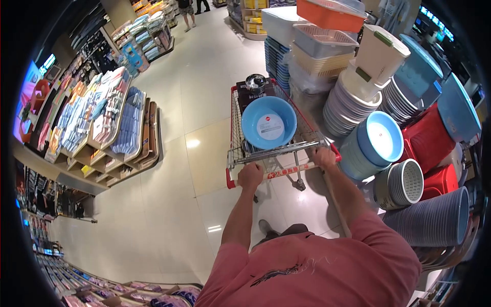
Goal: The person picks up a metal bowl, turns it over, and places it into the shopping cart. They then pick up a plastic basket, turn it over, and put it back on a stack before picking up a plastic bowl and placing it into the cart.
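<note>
My left hand (251, 176) is wrapped round the left end of the red and white handle (291, 171) of a shopping cart (302, 123). At the handle's right end, my right hand (324, 157) grips it too. A round blue plastic basin (269, 123) with a white label inside sits on top in the cart. Behind the basin is a shiny metal bowl or pot (255, 83), resting on a dark box (250, 96) with pale lettering. The basin hides part of the box and the cart's floor.
Stacked basins (379, 137), buckets (429, 217) and storage boxes (327, 43) stand close along the cart's right side. To the left, a wooden display (110, 123) holds folded clothes. A tiled aisle (204, 66) runs ahead, where a person (187, 14) stands at the far end.
</note>
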### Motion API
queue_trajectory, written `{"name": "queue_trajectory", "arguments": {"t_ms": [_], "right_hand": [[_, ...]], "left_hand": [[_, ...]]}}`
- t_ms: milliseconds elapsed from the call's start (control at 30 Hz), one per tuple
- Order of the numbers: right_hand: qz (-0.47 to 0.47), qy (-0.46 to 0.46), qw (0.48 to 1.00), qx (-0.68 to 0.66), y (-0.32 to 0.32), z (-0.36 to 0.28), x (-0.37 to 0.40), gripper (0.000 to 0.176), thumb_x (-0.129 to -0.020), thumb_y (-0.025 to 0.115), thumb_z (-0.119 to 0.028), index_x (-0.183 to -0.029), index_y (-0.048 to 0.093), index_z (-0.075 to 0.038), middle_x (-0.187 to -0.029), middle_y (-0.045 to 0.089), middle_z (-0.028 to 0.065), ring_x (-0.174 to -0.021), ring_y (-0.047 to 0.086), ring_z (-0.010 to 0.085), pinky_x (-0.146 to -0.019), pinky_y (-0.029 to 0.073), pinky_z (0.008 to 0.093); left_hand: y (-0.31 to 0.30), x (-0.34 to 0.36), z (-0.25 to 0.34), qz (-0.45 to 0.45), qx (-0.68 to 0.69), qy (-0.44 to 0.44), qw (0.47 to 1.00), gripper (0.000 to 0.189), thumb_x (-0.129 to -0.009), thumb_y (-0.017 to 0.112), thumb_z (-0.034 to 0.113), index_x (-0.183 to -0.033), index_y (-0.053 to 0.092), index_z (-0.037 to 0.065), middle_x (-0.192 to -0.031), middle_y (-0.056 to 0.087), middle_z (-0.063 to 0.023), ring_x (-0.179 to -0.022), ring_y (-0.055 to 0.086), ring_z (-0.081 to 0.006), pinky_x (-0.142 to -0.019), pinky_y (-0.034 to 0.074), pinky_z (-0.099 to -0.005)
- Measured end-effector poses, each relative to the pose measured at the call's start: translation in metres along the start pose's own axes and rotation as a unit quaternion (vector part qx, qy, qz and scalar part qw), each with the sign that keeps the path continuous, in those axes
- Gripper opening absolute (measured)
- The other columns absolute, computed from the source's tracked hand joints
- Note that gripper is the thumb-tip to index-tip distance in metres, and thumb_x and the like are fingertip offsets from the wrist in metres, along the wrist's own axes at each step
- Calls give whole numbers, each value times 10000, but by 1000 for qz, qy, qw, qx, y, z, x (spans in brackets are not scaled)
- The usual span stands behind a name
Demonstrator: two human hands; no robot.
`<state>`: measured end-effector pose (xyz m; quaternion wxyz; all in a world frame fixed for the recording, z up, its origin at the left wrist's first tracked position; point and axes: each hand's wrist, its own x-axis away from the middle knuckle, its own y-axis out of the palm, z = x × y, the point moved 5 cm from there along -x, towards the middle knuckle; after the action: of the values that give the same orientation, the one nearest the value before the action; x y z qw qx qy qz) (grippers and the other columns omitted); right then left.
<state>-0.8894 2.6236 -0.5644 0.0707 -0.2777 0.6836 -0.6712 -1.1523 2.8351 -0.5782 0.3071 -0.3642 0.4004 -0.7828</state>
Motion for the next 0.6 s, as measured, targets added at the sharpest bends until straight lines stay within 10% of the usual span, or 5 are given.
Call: {"name": "queue_trajectory", "arguments": {"t_ms": [600], "right_hand": [[-6,17,1000,-25,12,-54,-87,429,-891,513,-404,-883,737,-38,-919,714,212,-885,701,367,-815,551,469]], "left_hand": [[-13,-110,-14,11,-22,6,1000,282,-885,552,321,-912,720,96,-846,718,-173,-816,699,-374,-746,548,-493]]}}
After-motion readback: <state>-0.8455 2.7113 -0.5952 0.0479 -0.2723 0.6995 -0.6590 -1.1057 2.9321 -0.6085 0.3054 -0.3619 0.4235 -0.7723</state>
